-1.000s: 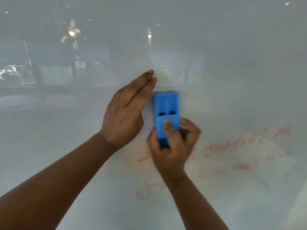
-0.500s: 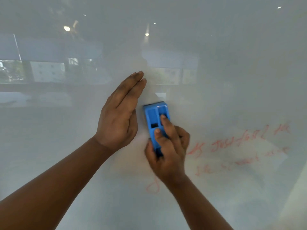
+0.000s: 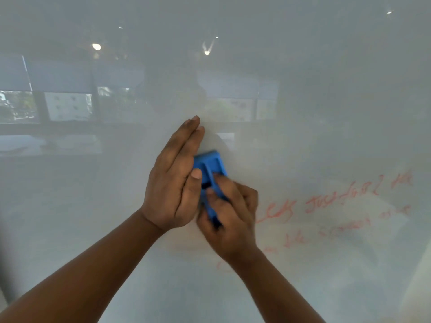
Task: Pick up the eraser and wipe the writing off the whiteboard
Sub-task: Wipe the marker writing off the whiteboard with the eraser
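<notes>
Head view: blue eraser [image 3: 211, 166] pressed against the whiteboard [image 3: 326, 101], gripped by the right hand [image 3: 229, 217].

Right fingers [image 3: 218, 185] are curled closed over the eraser's lower half, which is blurred; its upper end tilts a little leftward and shows above them. Just beside it, the left hand [image 3: 173, 183] lies flat and open on the board, holding nothing, its thumb overlapping the eraser's left edge. Faded red writing [image 3: 338, 201] runs off to the right of the right hand in smeared lines, with a faint trace below the wrist. Ceiling lights and windows reflect in the glossy surface above.
</notes>
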The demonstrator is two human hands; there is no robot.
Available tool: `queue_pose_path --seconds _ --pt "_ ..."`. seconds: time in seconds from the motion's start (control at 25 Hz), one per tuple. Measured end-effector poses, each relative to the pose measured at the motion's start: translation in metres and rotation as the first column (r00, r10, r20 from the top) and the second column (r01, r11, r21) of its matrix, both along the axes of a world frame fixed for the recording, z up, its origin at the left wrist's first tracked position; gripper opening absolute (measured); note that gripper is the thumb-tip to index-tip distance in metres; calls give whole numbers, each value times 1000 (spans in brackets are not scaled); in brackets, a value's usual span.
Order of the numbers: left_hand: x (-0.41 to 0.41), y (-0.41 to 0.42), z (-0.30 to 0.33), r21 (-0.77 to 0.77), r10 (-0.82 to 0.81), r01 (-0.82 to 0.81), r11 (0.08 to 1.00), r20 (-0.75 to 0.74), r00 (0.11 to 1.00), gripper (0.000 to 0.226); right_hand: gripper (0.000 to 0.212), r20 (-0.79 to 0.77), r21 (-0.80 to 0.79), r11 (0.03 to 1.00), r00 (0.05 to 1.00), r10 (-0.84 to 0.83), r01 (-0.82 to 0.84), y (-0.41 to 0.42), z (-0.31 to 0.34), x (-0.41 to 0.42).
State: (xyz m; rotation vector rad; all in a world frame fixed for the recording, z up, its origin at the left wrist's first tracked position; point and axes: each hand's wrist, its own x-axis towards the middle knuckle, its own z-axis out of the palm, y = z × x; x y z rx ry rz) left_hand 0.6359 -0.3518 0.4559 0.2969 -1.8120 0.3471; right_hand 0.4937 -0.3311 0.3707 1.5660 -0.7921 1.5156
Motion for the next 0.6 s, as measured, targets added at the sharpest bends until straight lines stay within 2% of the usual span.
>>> queue_pose_path --seconds 0.08,0.16,0.2,0.28,0.4,0.44,0.48,0.52,0.6 --pt "0 -1 -3 -1 -11 11 1000 18 1000 54 29 139 -37 997 988 -66 72 4 -2 -35" --pt "-2 -2 -3 -24 -9 9 1000 15 1000 54 34 356 -75 989 930 -91 126 2 17 -51" --pt "-3 -3 -4 -36 -2 3 999 16 1000 54 36 416 -81 987 905 -91 136 -1 24 -46" --pt "-3 -5 -5 -75 18 -16 997 22 1000 54 34 354 -86 991 933 -65 102 -6 22 -16" --pt "-2 -9 -7 -131 60 -51 990 66 996 54 32 25 5 997 997 -75 75 0 -26 4" --pt "-3 -10 -8 -159 89 -72 985 97 991 53 32 -20 31 996 997 -80 81 5 -39 -10" --pt "-4 -11 -9 -197 133 -106 975 131 982 53 31 -3 37 994 995 -104 104 9 -45 -30" --pt "-6 -12 -10 -245 191 -149 958 159 969 52 31 80 36 990 987 -142 139 12 -44 -51" --pt "-9 -12 -11 -319 280 -212 924 186 942 51 34 351 0 988 925 -144 154 11 -24 -76"
